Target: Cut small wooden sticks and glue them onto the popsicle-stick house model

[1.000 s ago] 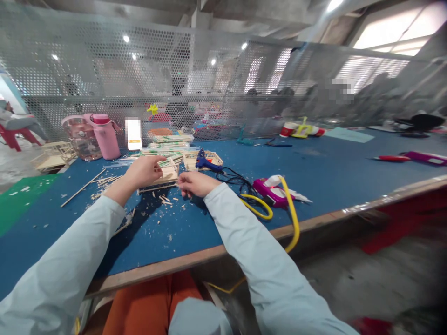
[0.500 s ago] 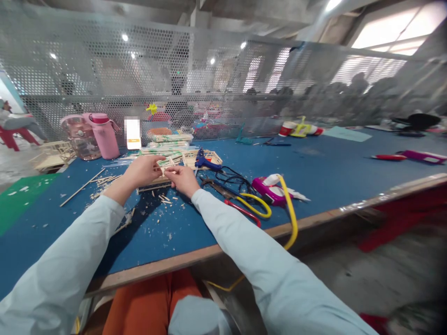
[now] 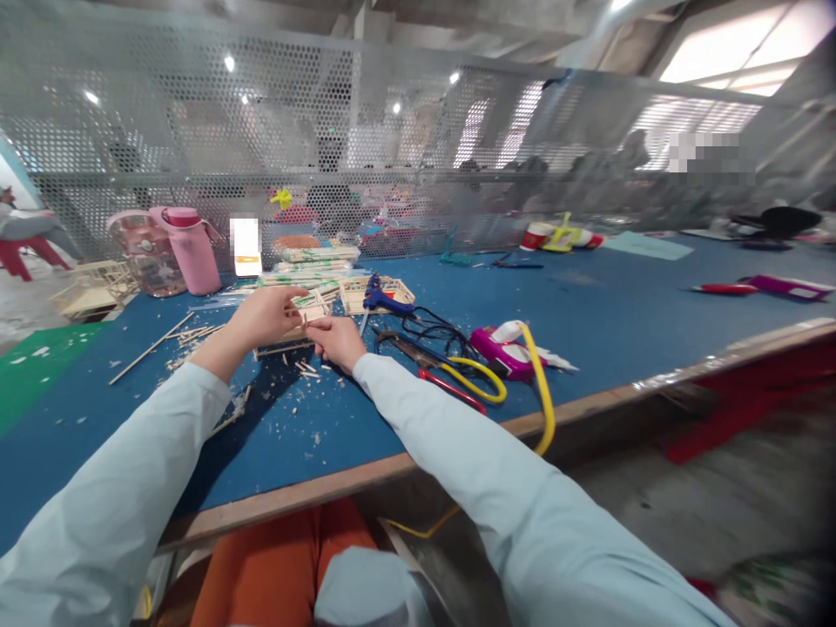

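A small model of pale wooden sticks (image 3: 316,311) is between my hands, partly hidden behind them. My left hand (image 3: 266,315) has its fingers curled round the model's left side. At the model's near right edge my right hand (image 3: 340,340) is closed in a pinch; any small piece between its fingertips is hidden. Just right of the hands lies a blue glue gun (image 3: 387,300), resting against a second wooden stick frame (image 3: 406,293). Short stick offcuts (image 3: 306,369) are scattered in front of the hands.
Pliers with yellow and red handles (image 3: 480,380) and a purple-and-white device (image 3: 500,353) lie to the right. Bundled sticks (image 3: 320,255), a lit phone (image 3: 246,248) and a pink bottle (image 3: 192,252) stand behind. A perforated metal screen (image 3: 274,131) borders the table's back.
My right hand has shifted very slightly, still pinched at the model. The model's top frame shows a little more between the hands. The camera view has moved slightly.
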### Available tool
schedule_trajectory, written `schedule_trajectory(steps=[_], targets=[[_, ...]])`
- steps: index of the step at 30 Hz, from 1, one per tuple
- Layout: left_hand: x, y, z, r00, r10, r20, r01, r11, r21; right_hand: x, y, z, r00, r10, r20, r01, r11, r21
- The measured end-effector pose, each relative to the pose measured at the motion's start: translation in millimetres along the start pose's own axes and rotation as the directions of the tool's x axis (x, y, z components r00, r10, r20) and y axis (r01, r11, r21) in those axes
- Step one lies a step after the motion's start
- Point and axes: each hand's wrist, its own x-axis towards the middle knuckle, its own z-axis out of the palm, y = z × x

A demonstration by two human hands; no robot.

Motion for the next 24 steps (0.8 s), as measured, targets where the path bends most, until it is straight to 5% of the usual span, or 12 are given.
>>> schedule_trajectory(steps=[24], targets=[[0.6,3.5,-2.0,1.000,-0.001,0.022,0.001,1.000,0.003,2.9,3.2,4.0,0.999,-0.023,0.028,0.024,0.999,-0.037]])
